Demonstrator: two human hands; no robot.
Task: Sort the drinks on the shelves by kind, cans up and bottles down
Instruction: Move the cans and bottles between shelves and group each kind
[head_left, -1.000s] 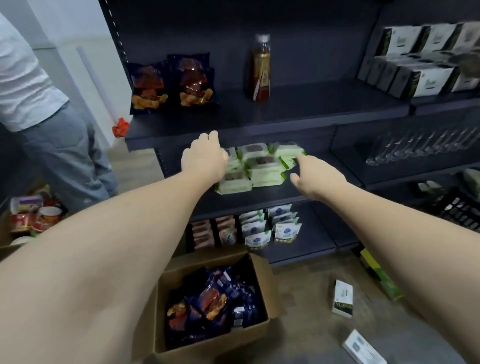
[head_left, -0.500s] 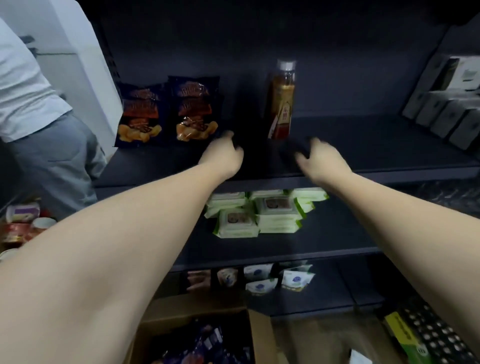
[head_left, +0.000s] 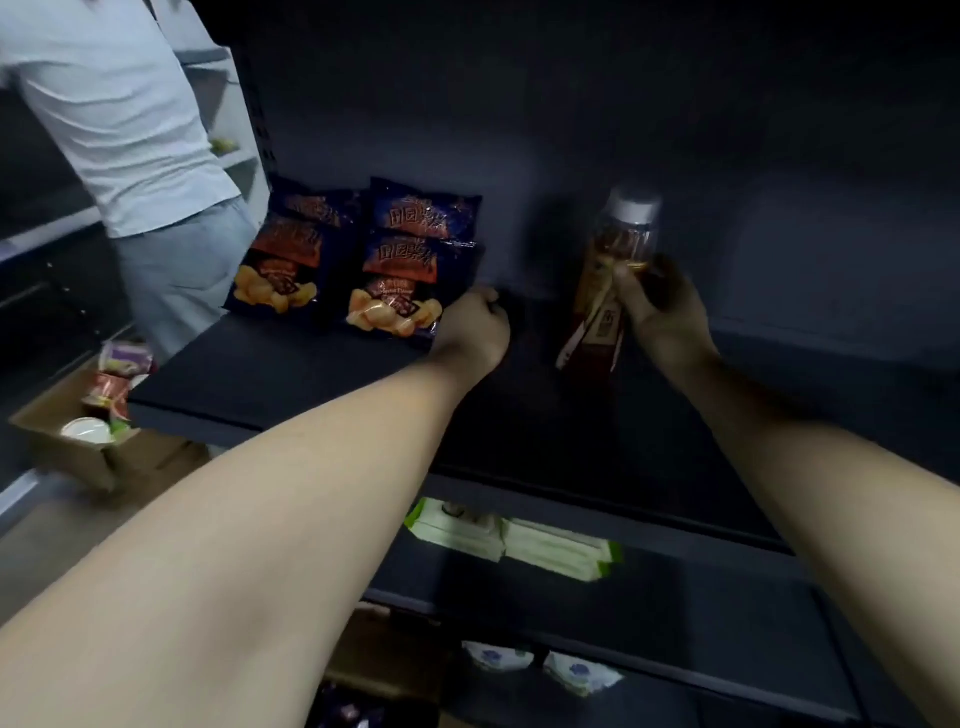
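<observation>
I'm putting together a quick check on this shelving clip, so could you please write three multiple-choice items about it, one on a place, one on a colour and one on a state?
1. Where does the bottle stand?
A. In the floor box
B. On the shelf that holds the snack bags
C. On the shelf with the green packs

2. What colour is the bottle's cap?
A. White
B. Red
C. Green

3. What is the right hand doing?
A. Hanging idle
B. Pressing a bag
C. Gripping the bottle

Answers: 1 B, it stands right of the bags; 2 A, the cap is pale; 3 C, fingers wrap the bottle's middle.
</observation>
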